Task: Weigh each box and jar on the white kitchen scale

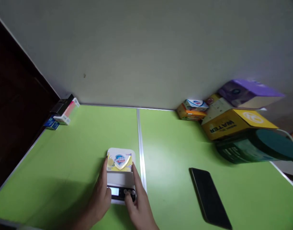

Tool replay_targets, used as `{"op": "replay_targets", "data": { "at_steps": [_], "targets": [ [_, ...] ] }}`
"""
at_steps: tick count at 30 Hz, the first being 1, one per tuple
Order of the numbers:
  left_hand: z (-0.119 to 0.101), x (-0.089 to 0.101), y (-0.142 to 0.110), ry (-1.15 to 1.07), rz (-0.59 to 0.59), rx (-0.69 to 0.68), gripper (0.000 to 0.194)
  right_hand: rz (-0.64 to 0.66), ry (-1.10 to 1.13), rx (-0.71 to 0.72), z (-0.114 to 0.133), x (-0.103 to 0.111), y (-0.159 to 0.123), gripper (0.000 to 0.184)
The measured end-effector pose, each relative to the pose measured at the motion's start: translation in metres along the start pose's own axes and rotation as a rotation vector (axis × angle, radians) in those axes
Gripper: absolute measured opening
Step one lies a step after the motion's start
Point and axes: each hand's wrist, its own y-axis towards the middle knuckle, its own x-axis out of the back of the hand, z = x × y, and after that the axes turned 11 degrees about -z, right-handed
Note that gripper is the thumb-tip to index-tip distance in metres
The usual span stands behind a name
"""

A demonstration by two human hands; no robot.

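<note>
right hand (141, 204) partly covers the scale's (121, 179) buttons (133, 192); display (114, 191) unreadable

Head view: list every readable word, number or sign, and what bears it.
"Safeguard": yellow-and-white rectangular carton.
"WATER": yellow cardboard box, right side.
Round white emblem: same box.
Too small or blurred: lettering on the green cylindrical tub, the lit display of the flat white scale, all other print.
</note>
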Motion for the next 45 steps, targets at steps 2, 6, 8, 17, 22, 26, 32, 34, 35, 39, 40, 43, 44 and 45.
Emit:
{"op": "replay_targets", "data": {
  "at_steps": [2,6,8,17,22,26,32,34,35,39,40,43,44,45],
  "targets": [
    [0.011,0.004,0.002,-0.038,0.004,-0.019,0.094,-0.034,-0.059,0.008,-0.005,-0.014,-0.006,0.081],
    [0.018,-0.001,0.007,0.018,-0.014,-0.134,0.096,-0.108,-0.155,0.013,-0.019,-0.019,-0.01,0.075],
    [0.017,-0.003,0.008,0.067,0.001,-0.143,0.098,-0.117,-0.173,0.02,-0.02,-0.013,-0.007,0.072],
    [0.023,0.05,0.032,0.092,-0.282,0.005,0.09,-0.324,-0.081,-0.02,-0.003,0.045,0.012,0.062],
    [0.029,0.07,0.041,0.142,-0.324,0.055,0.088,-0.362,-0.058,-0.018,-0.011,0.058,0.019,0.058],
    [0.023,0.064,0.041,0.153,-0.276,0.035,0.082,-0.308,-0.097,0.022,-0.011,0.053,0.026,0.058],
    [0.003,0.053,0.043,0.144,-0.153,-0.083,0.08,-0.064,-0.242,0.081,0.001,0.045,0.04,0.058],
    [-0.003,0.05,0.044,0.146,-0.11,-0.128,0.081,0.011,-0.288,0.155,0.006,0.043,0.046,0.058],
    [-0.006,0.048,0.044,0.153,-0.085,-0.156,0.081,0.046,-0.31,0.193,0.009,0.042,0.049,0.059],
    [-0.018,0.041,0.052,0.278,0.095,-0.351,0.077,0.188,-0.388,0.314,0.011,0.036,0.065,0.062],
    [-0.021,0.039,0.055,0.33,0.151,-0.407,0.076,0.216,-0.408,0.342,0.009,0.034,0.069,0.064],
    [-0.027,0.034,0.066,0.438,0.286,-0.502,0.075,0.278,-0.451,0.402,0.002,0.028,0.081,0.066],
    [-0.028,0.034,0.07,0.442,0.314,-0.515,0.073,0.293,-0.454,0.417,0.0,0.026,0.084,0.066],
    [-0.029,0.034,0.074,0.435,0.333,-0.526,0.071,0.302,-0.454,0.434,0.0,0.025,0.088,0.066]
  ]
}}
